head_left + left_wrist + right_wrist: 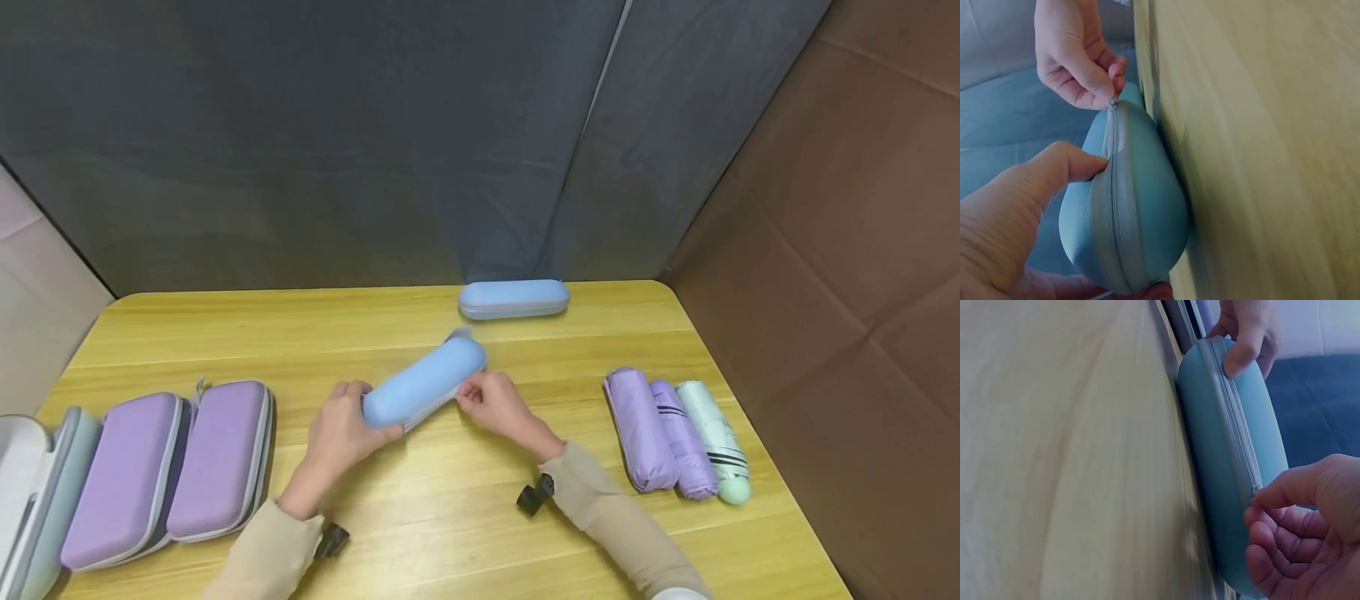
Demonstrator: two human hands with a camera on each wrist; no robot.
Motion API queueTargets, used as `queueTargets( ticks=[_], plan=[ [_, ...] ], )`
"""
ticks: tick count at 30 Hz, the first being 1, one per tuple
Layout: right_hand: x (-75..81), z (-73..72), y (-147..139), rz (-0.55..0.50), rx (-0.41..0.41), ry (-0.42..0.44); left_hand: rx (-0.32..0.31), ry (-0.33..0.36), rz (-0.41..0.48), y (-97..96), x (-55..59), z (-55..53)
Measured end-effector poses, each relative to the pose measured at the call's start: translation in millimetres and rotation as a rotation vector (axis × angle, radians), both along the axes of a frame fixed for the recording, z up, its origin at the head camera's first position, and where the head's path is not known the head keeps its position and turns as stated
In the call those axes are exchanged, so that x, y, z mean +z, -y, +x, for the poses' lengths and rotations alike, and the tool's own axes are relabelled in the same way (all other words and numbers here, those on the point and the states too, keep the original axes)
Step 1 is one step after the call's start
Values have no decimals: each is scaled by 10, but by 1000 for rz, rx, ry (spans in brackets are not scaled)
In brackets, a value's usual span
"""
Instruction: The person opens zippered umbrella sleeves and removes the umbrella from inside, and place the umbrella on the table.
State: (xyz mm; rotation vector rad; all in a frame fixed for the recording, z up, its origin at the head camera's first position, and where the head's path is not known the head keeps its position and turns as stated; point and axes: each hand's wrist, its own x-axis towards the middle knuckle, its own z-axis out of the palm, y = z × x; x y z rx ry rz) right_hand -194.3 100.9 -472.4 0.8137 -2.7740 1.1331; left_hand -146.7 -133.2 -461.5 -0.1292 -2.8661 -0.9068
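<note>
A blue zip case (424, 382) with rounded ends lies slantwise near the middle of the table. My left hand (339, 436) grips its near left end, and in the left wrist view the thumb presses beside the grey zip (1115, 206). At the other end my right hand (498, 407) pinches the zip's pull (1255, 489) between thumb and finger. Along the stretch seen in the right wrist view, the zip's two sides look joined. A greyish flap or strap (459, 333) sticks out behind the case's far end.
A second blue case (513, 298) lies at the table's back edge. Two purple zip cases (123, 479) and a pale green and white case (45, 500) stand at the left. On the right lie two folded purple umbrellas (641, 429) and a mint one (712, 437).
</note>
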Motion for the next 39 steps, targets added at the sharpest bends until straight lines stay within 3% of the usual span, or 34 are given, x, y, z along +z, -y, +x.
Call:
queueTargets(
  ticks=[12, 18, 25, 30, 32, 35, 37, 39],
  plan=[
    [-17, 45, 64, -40, 42, -2, 14, -19, -111, -140, 30, 162],
    [-17, 129, 113, -38, 116, 38, 26, -31, -166, -261, 12, 243],
    [-22, 194, 126, -29, 141, 76, 54, 25, -189, -341, 31, 276],
    [-19, 197, 115, -41, 147, 75, 51, 12, -197, -369, 25, 281],
    [-20, 196, 113, -48, 147, 71, 35, 28, -205, -365, 48, 283],
    [-30, 194, 112, -56, 139, 73, -13, 126, -195, -282, 167, 247],
    [-39, 192, 113, -60, 142, 76, -76, 168, -135, -156, 280, 165],
    [-48, 192, 115, -63, 146, 79, -162, 133, -49, -7, 357, 5]
  ],
)
